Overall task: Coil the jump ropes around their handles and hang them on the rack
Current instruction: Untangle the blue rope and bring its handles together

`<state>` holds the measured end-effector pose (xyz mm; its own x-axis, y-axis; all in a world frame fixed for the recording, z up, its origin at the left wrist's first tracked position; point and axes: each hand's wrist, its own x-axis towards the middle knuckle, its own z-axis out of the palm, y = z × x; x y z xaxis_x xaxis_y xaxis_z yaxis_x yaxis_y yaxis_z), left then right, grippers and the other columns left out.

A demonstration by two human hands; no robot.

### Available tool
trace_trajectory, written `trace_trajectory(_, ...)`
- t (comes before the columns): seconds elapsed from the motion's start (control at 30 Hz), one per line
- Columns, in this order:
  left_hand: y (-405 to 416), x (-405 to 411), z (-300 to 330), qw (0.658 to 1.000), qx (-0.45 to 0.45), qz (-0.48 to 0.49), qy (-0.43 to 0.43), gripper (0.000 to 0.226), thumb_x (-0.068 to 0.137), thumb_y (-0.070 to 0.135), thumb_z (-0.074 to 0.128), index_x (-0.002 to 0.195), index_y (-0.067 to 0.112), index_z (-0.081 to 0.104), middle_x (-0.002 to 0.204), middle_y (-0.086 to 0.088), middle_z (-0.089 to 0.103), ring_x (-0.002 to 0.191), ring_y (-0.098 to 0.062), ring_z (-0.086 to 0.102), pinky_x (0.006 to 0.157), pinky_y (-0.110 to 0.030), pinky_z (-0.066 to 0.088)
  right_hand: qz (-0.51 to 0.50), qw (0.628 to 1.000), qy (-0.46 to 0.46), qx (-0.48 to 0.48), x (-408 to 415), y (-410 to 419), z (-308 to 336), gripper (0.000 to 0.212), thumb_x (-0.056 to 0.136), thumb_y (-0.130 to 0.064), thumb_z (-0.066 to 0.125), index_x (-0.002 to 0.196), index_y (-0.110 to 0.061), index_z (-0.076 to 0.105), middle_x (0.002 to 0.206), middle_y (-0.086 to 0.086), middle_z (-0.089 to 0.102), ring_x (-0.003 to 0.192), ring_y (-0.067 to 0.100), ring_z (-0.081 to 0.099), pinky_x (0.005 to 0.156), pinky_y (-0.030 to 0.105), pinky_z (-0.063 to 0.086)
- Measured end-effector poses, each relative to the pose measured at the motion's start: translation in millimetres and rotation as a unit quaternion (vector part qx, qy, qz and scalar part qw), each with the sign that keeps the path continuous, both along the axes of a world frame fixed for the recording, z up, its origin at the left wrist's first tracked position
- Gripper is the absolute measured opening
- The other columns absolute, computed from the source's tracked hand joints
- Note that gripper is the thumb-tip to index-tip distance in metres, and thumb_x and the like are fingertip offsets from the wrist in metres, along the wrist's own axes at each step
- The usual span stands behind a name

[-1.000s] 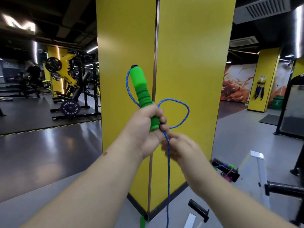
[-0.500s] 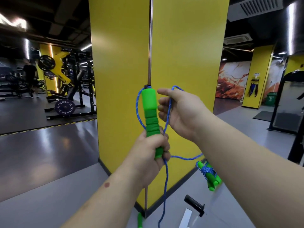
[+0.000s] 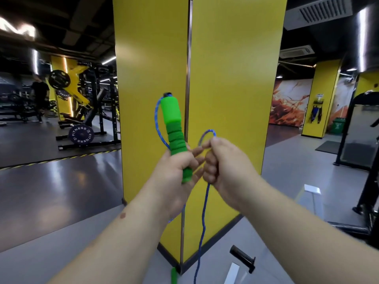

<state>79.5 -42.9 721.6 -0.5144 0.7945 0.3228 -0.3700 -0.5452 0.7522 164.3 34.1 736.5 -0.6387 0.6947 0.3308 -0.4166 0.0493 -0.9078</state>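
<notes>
Head view showed both bare hands raised in front of a yellow pillar (image 3: pixel 235 78). The left hand (image 3: pixel 174 171) gripped the lower part of a green foam handle (image 3: pixel 174 130), fingers curled round it, and held it upright with a slight tilt, its top end well above the fist. A blue rope (image 3: pixel 159 124) left the top of the handle, ran down its left side and passed behind the left hand. Just to the right, almost touching the left hand's fingers, the right hand (image 3: pixel 223 167) was closed round the same rope, with a small loop (image 3: pixel 209 133) standing up above the thumb and forefinger. Below the right fist the rope hung down in a loose, slightly wavy line toward the floor (image 3: pixel 82 201) and left the bottom edge of the picture. A second green handle (image 3: pixel 174 273) lay low on the floor at the foot of the pillar, only partly in view.

Near the lower right a black cylindrical grip (image 3: pixel 242 258) pointed out of some white frame parts (image 3: pixel 312 190); whether this was the rack could not be told. Left of the pillar stood a weight rack (image 3: pixel 98 103) with a dark plate (image 3: pixel 81 133) marked FITNESS, and a person (image 3: pixel 41 95) in dark clothes was farther back. A green bin (image 3: pixel 337 126) stood by a distant yellow column.
</notes>
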Motion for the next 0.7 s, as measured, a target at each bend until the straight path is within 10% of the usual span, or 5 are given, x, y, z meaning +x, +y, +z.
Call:
trace_trajectory(0.2, 0.6, 23.4, -20.7, 0.998, -0.061, -0.011, 0.034, 0.034, 0.061, -0.005, 0.056, 0.090, 0.012, 0.055, 0.087, -0.009, 0.059, 0.066, -0.021, 0.057, 0.060, -0.033, 0.050, 0.082, 0.992, 0.041, -0.081, -11.6, 14.1, 55.6, 0.028, 0.099, -0.013, 0.043, 0.117, -0.004, 0.061, 0.064, 0.000, 0.045, 0.056, 0.015, 0.042, 0.057, 0.029, 0.036)
trace_trajectory(0.47, -3.3, 3.2, 31.8, 1.000, -0.007, -0.014, -0.005, 0.030, 0.067, -0.007, 0.049, 0.084, 0.018, 0.045, 0.069, -0.003, 0.041, 0.056, -0.015, 0.040, 0.053, -0.027, 0.030, 0.037, 0.997, -0.060, 0.039, 11.1, 2.1, -41.7, 0.034, 0.098, -0.043, 0.049, 0.105, -0.017, 0.070, 0.091, 0.002, 0.070, 0.079, 0.017, 0.064, 0.080, 0.038, 0.052)
trace_trajectory(0.6, -2.9, -2.0, 49.5, 1.000, -0.003, -0.002, -0.012, 0.029, 0.086, -0.011, 0.039, 0.083, 0.017, 0.047, 0.077, -0.004, 0.050, 0.063, -0.017, 0.047, 0.061, -0.028, 0.038, 0.025, 0.985, -0.143, 0.093, 17.8, -5.5, -57.5, 0.028, 0.104, -0.028, 0.045, 0.094, -0.011, 0.065, 0.069, 0.005, 0.057, 0.062, 0.017, 0.057, 0.072, 0.038, 0.050)
trace_trajectory(0.7, -5.5, -9.1, 38.3, 1.000, -0.008, 0.023, 0.009, 0.024, 0.081, -0.009, 0.049, 0.087, 0.015, 0.051, 0.107, -0.016, 0.066, 0.095, -0.029, 0.064, 0.098, -0.040, 0.053, -0.001, 0.995, -0.064, 0.071, 15.1, -4.8, -26.2, 0.032, 0.107, -0.024, 0.035, 0.085, -0.013, 0.057, 0.058, -0.003, 0.034, 0.051, 0.015, 0.031, 0.050, 0.029, 0.029)
